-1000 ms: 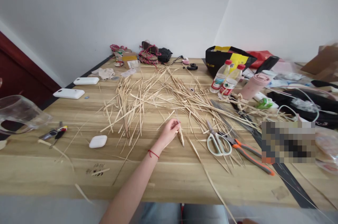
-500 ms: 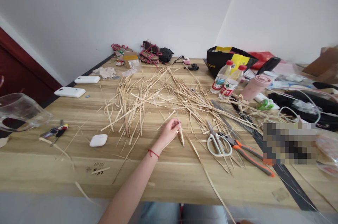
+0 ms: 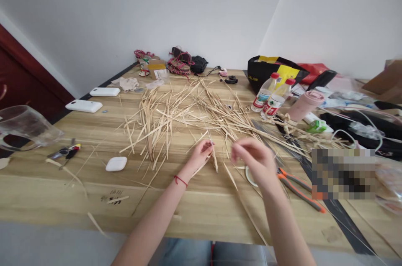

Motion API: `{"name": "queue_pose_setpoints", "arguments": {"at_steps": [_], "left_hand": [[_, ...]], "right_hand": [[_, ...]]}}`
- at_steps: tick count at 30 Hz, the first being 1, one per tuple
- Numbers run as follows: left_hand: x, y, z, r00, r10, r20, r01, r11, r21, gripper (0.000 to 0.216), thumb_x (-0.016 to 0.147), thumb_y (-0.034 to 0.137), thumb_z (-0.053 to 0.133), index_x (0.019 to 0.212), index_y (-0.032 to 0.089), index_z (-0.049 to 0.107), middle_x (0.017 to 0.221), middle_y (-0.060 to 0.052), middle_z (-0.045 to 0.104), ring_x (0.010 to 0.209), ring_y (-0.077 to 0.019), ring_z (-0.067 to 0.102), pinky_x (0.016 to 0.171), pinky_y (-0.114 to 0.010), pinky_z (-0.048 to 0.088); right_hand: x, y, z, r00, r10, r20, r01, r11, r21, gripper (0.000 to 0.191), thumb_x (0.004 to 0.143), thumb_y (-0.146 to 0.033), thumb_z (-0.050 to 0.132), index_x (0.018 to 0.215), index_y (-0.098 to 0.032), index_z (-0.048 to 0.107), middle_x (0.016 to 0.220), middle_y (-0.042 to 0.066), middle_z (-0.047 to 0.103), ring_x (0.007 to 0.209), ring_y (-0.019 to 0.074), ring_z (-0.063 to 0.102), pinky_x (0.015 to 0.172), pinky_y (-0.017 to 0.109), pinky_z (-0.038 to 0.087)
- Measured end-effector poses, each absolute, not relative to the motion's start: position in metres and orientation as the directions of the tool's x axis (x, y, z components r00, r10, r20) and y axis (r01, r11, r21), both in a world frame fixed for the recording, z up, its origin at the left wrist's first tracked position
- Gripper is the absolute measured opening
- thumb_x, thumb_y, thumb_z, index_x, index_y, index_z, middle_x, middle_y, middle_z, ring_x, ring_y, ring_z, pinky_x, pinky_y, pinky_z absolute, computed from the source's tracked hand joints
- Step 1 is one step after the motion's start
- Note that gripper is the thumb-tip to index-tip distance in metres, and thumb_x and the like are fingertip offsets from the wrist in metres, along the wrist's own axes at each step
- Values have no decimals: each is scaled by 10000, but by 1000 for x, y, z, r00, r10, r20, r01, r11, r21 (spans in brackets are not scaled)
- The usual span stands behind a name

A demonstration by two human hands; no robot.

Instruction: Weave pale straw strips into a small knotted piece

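My left hand, with a red string on the wrist, is closed around a small braided straw piece that hangs below the fingers. Thin, light wires or rods stick up from the same grip. Over the white-handled scissors, my right hand hovers with curled fingers, thumb and forefinger close together. It is slightly blurred, and whatever it may pinch cannot be made out. Between the hands, a long flat straw strip runs down past the table's front edge.
Loose straw strips spread across the middle of the table. Orange-handled pliers lie right of my right hand. Two bottles, a pink tumbler and a black bag stand back right. Left are a white case and a clear jug.
My right hand has come into view from below and now covers most of the scissors. The left hand keeps its hold on the braided straw piece, nearly in place. The view has shifted slightly.
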State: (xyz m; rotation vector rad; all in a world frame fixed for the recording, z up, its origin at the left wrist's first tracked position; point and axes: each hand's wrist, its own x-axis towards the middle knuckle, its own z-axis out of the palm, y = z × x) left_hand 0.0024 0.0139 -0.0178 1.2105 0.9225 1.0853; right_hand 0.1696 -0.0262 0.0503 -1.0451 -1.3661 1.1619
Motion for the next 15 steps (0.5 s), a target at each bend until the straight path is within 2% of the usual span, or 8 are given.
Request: {"name": "queue_pose_setpoints", "arguments": {"at_steps": [4, 8, 11, 15], "left_hand": [[0, 16, -16, 247, 969, 13, -126, 19, 992, 292, 762, 396, 597, 946, 171, 568, 896, -33, 582, 761, -130, 542, 634, -224, 438], [2, 18, -18, 246, 969, 18, -125, 13, 992, 288, 750, 393, 604, 930, 171, 566, 903, -33, 585, 790, -140, 554, 671, -244, 453], [4, 19, -18, 260, 965, 23, -123, 9, 992, 287, 754, 397, 595, 933, 174, 562, 902, -33, 577, 783, -140, 556, 657, -246, 460], [4, 18, -17, 270, 962, 40, -77, -20, 997, 273, 766, 391, 581, 927, 171, 556, 845, -20, 564, 724, -127, 546, 627, -233, 455]], "right_hand": [[163, 0, 14, -193, 975, 113, 115, 137, -984, 296, 710, -357, 691, 951, -193, 639, 883, 49, 645, 768, 169, 602, 717, 307, 494], [158, 12, -16, -238, 971, 35, -1, 36, -999, 390, 671, -387, 703, 999, -192, 624, 778, 27, 641, 650, 147, 596, 623, 294, 502], [160, 10, -19, -216, 976, -40, -54, -53, -997, 366, 644, -431, 714, 899, -177, 645, 676, 21, 642, 541, 138, 577, 545, 286, 494], [165, 7, -20, -117, 989, -90, -56, -98, -994, 374, 602, -473, 735, 775, -152, 651, 573, 17, 625, 490, 136, 559, 518, 282, 479]]}}
